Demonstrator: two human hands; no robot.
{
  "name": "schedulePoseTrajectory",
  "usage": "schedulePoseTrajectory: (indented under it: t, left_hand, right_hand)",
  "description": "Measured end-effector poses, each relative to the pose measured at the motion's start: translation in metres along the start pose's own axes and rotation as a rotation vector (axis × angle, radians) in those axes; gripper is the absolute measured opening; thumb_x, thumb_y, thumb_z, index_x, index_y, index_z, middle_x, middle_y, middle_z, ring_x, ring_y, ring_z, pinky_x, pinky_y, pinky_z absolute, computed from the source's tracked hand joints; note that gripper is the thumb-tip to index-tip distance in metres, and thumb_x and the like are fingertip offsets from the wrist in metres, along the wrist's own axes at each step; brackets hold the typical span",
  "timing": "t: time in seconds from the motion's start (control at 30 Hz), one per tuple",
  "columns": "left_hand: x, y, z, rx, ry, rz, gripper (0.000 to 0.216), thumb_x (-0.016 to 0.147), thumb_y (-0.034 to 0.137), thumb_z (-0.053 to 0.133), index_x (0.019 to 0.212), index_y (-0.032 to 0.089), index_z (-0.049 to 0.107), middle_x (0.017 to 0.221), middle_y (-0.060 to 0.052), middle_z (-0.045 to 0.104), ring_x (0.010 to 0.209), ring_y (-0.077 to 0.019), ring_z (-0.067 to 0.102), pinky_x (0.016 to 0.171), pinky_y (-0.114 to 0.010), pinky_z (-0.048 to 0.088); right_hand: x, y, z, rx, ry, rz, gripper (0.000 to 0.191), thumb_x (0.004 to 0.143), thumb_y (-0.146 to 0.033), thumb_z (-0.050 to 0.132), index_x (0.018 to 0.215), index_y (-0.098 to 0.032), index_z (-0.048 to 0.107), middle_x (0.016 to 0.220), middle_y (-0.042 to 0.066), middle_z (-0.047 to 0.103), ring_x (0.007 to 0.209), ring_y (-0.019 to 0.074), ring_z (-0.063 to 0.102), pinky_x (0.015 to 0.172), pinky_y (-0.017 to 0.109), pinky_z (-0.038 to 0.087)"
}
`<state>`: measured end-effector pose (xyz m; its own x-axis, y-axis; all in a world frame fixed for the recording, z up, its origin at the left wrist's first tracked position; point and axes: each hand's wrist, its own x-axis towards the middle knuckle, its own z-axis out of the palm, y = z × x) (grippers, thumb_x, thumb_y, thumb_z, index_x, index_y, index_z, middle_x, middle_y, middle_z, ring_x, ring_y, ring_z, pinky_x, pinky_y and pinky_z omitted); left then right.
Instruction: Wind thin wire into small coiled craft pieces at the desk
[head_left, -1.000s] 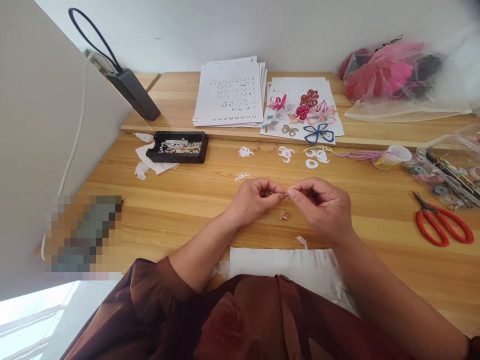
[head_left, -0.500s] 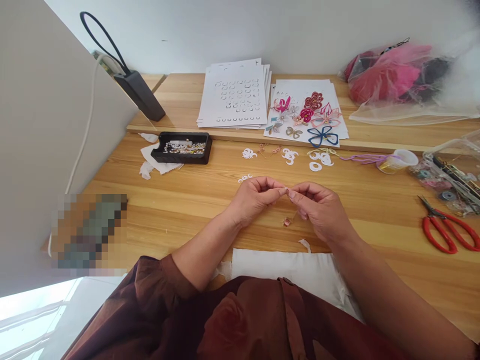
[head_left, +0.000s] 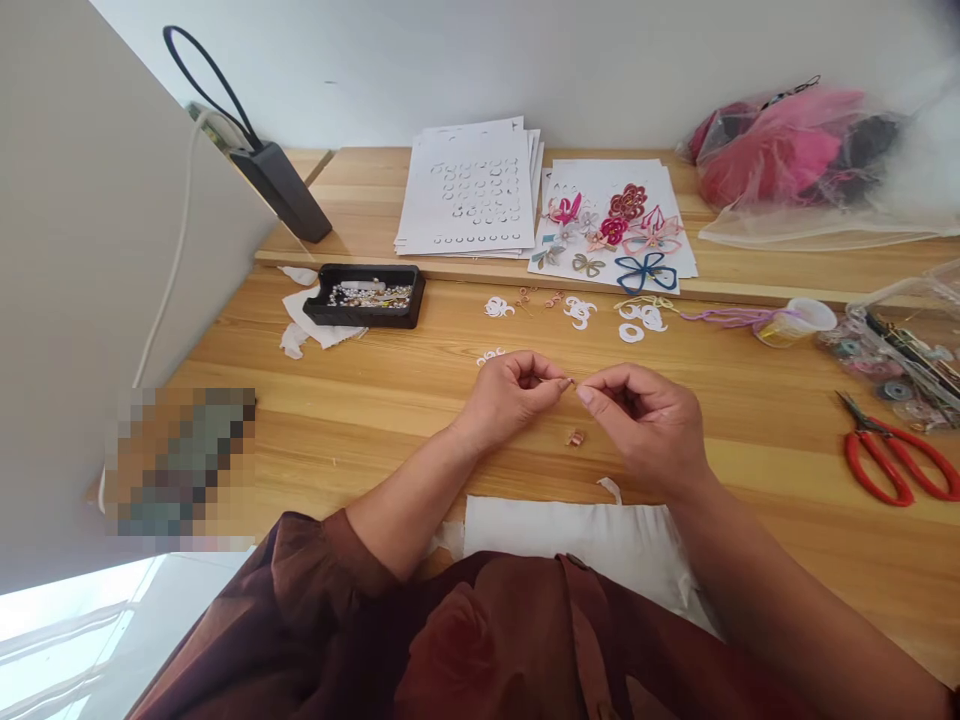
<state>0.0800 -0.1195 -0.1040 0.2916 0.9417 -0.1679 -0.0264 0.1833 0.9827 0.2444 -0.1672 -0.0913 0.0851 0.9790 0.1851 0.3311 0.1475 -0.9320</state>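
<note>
Above the middle of the wood table point(head_left: 360, 420), my left hand point(head_left: 517, 395) is closed, thumb and forefinger pinched on a tiny pinkish piece point(head_left: 568, 382) whose tip just shows. Its kind is too small to make out. My right hand point(head_left: 645, 415) faces it, thumb and forefinger pressed together close to that tip; whatever is between them is hidden. Below the fingertips is a small pink thread bobbin point(head_left: 575, 438). White crescent paper cutouts point(head_left: 491, 356) lie just beyond my left hand.
Small piles of paper rings point(head_left: 631, 332) sit behind my hands. A black tray of beads point(head_left: 364, 320) stands left, red-handled scissors point(head_left: 877, 455) right. Wrapped flowers point(head_left: 626, 200) and cut paper sheets point(head_left: 420, 210) lie at the back. White cloth point(head_left: 555, 525) is at the near edge.
My right fingertips have drawn slightly right, away from the left ones, leaving a small gap. The pink bobbin has shifted a little upward; my left hand has hardly moved.
</note>
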Motion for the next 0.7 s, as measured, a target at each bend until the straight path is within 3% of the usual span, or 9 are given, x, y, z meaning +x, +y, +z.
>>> schedulePoseTrajectory:
  t: [0.23, 0.37, 0.5, 0.7]
  left_hand:
    - [-0.006, 0.003, 0.0, -0.015, -0.174, -0.108, 0.024, 0.07, 0.033, 0.08, 0.077, 0.013, 0.067, 0.068, 0.001, 0.062, 0.057, -0.0063, 0.047, 0.055, -0.021, 0.032]
    - [-0.006, 0.004, -0.001, -0.107, -0.239, -0.137, 0.027, 0.07, 0.036, 0.082, 0.076, 0.013, 0.068, 0.067, 0.001, 0.063, 0.057, -0.0061, 0.047, 0.058, -0.022, 0.034]
    - [-0.004, 0.004, 0.0, -0.154, -0.16, -0.085, 0.031, 0.067, 0.039, 0.084, 0.076, 0.013, 0.069, 0.062, 0.002, 0.06, 0.055, -0.0057, 0.044, 0.058, -0.024, 0.034]
    - [0.0, 0.001, 0.002, -0.215, 0.047, -0.013, 0.035, 0.065, 0.041, 0.085, 0.074, 0.013, 0.067, 0.067, 0.001, 0.063, 0.056, -0.0053, 0.043, 0.057, -0.023, 0.034]
  right_hand:
    - [0.01, 0.007, -0.005, 0.081, -0.006, 0.046, 0.008, 0.081, -0.027, 0.074, 0.076, -0.022, 0.07, 0.07, 0.0, 0.069, 0.063, 0.013, 0.059, 0.059, 0.026, 0.049]
    - [0.014, 0.011, -0.004, 0.174, -0.024, 0.159, 0.015, 0.075, -0.033, 0.079, 0.073, -0.021, 0.071, 0.067, -0.001, 0.067, 0.057, 0.0105, 0.054, 0.053, 0.025, 0.048]
    - [0.014, 0.01, 0.0, 0.303, -0.035, 0.311, 0.024, 0.07, -0.039, 0.083, 0.072, -0.02, 0.07, 0.061, -0.003, 0.06, 0.046, 0.0067, 0.042, 0.04, 0.021, 0.041]
    - [0.006, 0.007, 0.005, 0.352, -0.127, 0.383, 0.027, 0.072, -0.041, 0.084, 0.074, -0.019, 0.068, 0.057, -0.005, 0.054, 0.045, 0.007, 0.042, 0.047, 0.029, 0.058]
